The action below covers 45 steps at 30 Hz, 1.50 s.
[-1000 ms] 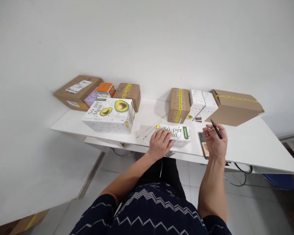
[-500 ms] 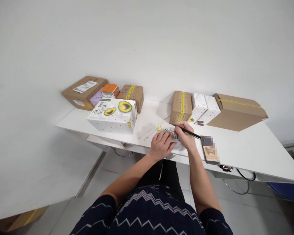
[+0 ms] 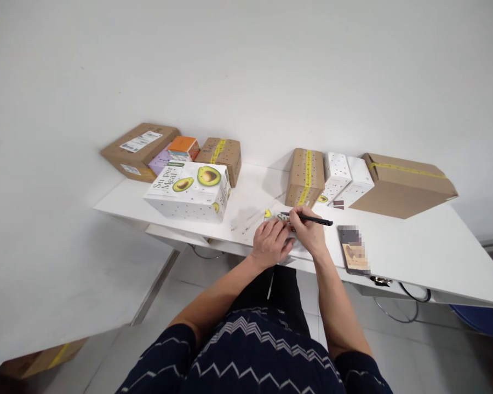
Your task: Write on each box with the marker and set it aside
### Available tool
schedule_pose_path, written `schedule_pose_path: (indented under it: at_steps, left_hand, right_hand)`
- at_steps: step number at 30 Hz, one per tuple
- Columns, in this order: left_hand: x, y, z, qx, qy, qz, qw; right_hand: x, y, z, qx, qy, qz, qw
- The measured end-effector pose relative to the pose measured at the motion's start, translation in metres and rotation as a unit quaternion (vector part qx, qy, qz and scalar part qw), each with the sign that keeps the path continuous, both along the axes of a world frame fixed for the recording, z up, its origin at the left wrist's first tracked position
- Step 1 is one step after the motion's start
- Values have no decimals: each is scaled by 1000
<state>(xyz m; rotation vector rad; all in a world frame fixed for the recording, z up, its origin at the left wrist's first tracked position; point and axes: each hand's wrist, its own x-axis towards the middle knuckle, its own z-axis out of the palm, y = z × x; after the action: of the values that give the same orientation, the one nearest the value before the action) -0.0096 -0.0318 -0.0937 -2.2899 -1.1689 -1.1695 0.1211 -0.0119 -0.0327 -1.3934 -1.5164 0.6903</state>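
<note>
Right-hand fingers [image 3: 299, 213] pinch a pen [image 3: 318, 220]; left-hand fingers [image 3: 278, 232] lie slightly parted on a box [image 3: 273, 212]; a carton [image 3: 189, 190] reads "Su per Meal".

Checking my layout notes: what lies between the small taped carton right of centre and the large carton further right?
Two white boxes stand side by side between the small taped carton and the large carton in the head view.

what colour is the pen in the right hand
The pen is black, as the head view shows.
</note>
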Motion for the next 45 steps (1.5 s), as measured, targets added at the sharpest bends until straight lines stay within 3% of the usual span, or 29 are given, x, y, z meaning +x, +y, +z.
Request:
schedule_pose_path:
  at_steps: [21, 25, 28, 30, 33, 34, 36, 38, 41, 45]
  left_hand:
    - [1, 0, 0, -2, -18, -9, 1000]
    - [0, -1, 1, -10, -13, -9, 1000]
    - [0, -1, 1, -21, -8, -6, 1000]
    - [-1, -2, 0, -24, -7, -6, 1000]
    - [-1, -3, 1, -28, -9, -7, 1000]
    - [0, -4, 2, -28, -12, -3, 1000]
    - [1, -7, 3, -25, -20, 8, 999]
    - [3, -10, 4, -24, -25, 22, 999]
    - [6, -13, 4, -32, -21, 29, 999]
    - [5, -13, 3, -31, -21, 22, 999]
  right_hand:
    - [-1, -1, 1, 11, -16, 5, 1000]
    - [-1, -7, 0, 66, 63, -77, 993]
    - [16, -13, -9, 140, 156, -188, 959]
    - [39, -17, -23, 175, 163, -275, 931]
    - [82, -21, -57, 134, 29, -348, 927]
    - [94, -22, -68, 106, -60, -330, 936]
    - [110, -23, -89, 36, -229, -223, 947]
    - [115, -21, -102, -44, -361, -132, 922]
    - [106, -13, -108, -110, -464, -75, 876]
    - [92, -4, -103, -121, -478, -42, 869]
